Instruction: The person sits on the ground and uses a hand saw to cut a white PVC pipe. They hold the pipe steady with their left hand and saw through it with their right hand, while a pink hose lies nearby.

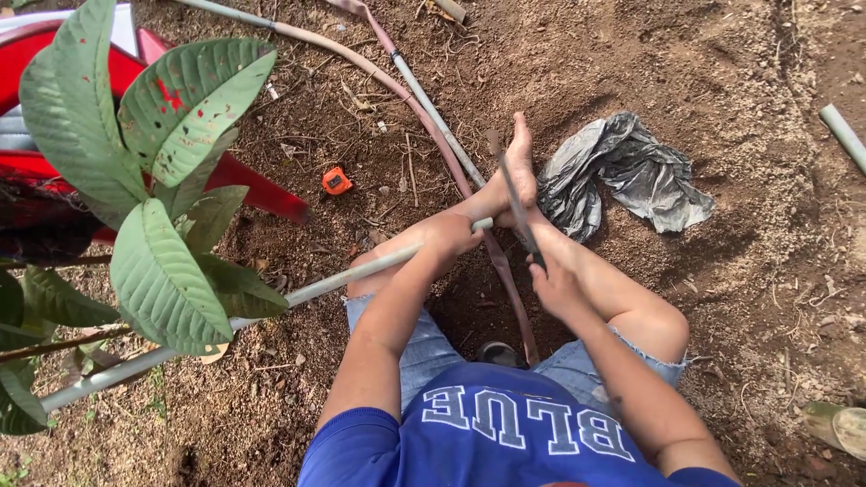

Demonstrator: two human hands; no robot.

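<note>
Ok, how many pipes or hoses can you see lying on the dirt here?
4: grey pipe under the left hand, brown hose, thin grey pipe beside it, pipe end at the right edge. More may be hidden.

Crumpled grey plastic sheet [631, 171] and hoses [424, 99] crowd the dug hole [478, 307]; bare soil [767, 81] lies open to the right.

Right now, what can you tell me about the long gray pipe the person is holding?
The gray pipe is long, thin and straight, and looks like pale plastic. It lies slanted low over the brown soil, running from the lower left, behind the big green leaves, up to the middle. The left hand grips it near its upper end, which stops beside the bare foot. The right hand holds a thin dark saw-like tool reaching toward that end. Whether the blade touches the pipe is unclear.
</note>
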